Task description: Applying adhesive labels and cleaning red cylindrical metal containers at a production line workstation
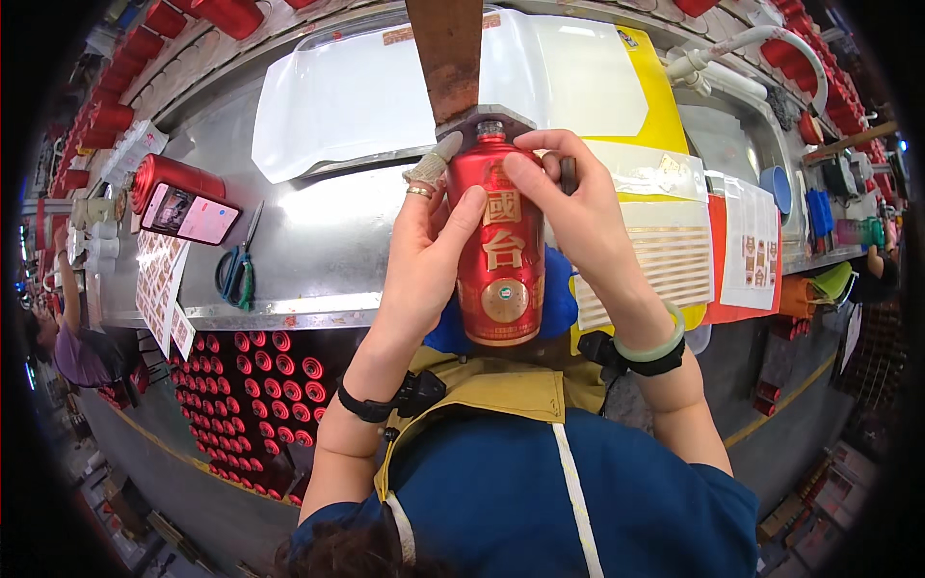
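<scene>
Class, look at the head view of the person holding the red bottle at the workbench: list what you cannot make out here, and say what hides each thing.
- Back of the red bottle: turned away, and the left hand and right hand cover its sides.
- Bottle's cap: tucked under a brown board.
- Board's top: cut off by the upper edge.
- Sticker sheets: print too small to tell.
- Co-worker at far left: bent and darkened by the fisheye rim.

A metal bench (pixel 318 241) carries the things. Near its left end lie a red bottle (pixel 178 176) on its side, a phone (pixel 190 214) and scissors (pixel 237 265). Sticker sheets (pixel 159 279) hang over the front edge there. Toward the right end lie more label sheets (pixel 756 246).
</scene>
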The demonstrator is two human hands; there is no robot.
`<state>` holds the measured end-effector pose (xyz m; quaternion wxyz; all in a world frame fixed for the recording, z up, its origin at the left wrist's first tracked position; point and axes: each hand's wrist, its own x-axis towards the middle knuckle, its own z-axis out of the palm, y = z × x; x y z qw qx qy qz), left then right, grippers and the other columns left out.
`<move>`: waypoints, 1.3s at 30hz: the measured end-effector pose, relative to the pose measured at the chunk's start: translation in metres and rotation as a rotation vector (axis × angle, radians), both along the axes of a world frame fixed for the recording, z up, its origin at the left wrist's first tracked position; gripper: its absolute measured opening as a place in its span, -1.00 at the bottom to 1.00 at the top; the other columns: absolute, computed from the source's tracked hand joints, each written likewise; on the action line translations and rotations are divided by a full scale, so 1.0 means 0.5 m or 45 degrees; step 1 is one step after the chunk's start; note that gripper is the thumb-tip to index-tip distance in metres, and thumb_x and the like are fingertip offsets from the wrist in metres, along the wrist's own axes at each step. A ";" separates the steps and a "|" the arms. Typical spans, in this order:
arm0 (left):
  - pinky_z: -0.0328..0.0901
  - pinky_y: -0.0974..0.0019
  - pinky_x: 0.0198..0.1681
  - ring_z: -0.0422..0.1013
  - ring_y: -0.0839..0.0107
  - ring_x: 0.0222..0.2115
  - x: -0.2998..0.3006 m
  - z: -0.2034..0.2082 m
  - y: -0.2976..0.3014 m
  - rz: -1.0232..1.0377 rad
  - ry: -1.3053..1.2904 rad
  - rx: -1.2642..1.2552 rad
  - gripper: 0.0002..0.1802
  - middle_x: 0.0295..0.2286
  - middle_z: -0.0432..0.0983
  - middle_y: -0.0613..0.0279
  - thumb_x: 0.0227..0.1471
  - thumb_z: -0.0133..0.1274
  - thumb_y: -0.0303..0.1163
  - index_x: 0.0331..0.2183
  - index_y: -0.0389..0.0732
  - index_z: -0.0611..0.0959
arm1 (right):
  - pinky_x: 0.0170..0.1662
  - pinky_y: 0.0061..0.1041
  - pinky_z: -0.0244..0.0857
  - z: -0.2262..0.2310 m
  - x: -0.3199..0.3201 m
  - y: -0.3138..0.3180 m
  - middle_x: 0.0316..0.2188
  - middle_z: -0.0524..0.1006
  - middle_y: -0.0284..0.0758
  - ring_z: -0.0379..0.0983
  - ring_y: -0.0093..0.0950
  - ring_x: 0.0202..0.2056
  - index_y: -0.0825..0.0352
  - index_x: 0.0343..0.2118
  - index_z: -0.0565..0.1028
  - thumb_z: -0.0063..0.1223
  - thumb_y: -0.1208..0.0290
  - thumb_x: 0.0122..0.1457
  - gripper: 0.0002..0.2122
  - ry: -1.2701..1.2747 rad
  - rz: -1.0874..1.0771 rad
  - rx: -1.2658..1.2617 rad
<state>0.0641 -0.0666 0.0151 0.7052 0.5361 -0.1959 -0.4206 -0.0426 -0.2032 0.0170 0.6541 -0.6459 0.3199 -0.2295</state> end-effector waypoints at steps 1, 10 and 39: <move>0.29 0.24 0.23 0.36 0.36 0.16 0.000 -0.001 0.000 0.001 -0.015 -0.001 -0.38 0.18 0.38 0.06 0.37 0.03 -0.39 0.35 -0.27 0.27 | -0.39 -0.72 0.12 -0.005 0.002 -0.006 -0.46 0.29 -0.58 0.17 -0.77 -0.41 0.42 -0.02 0.54 0.31 0.26 0.27 -0.63 -0.043 0.007 0.067; 0.27 0.24 0.25 0.32 0.41 0.21 0.003 -0.005 0.009 -0.003 0.067 0.007 -0.41 0.23 0.35 0.14 0.44 -0.10 -0.29 0.38 -0.20 0.25 | -0.08 -0.50 0.41 0.043 -0.028 -0.044 -0.12 0.55 -0.23 0.53 -0.48 -0.18 0.41 0.12 0.44 0.05 0.61 0.31 -0.68 -0.232 -0.046 -0.505; 0.26 0.20 0.28 0.31 0.31 0.22 0.000 -0.011 0.001 -0.017 0.035 -0.009 -0.25 0.24 0.29 -0.02 0.35 0.09 -0.37 0.40 -0.31 0.14 | -0.27 -0.71 0.17 0.002 -0.025 0.029 -0.36 0.28 -0.55 0.18 -0.72 -0.34 0.39 0.18 0.42 0.42 0.30 0.15 -0.42 -0.028 -0.003 0.184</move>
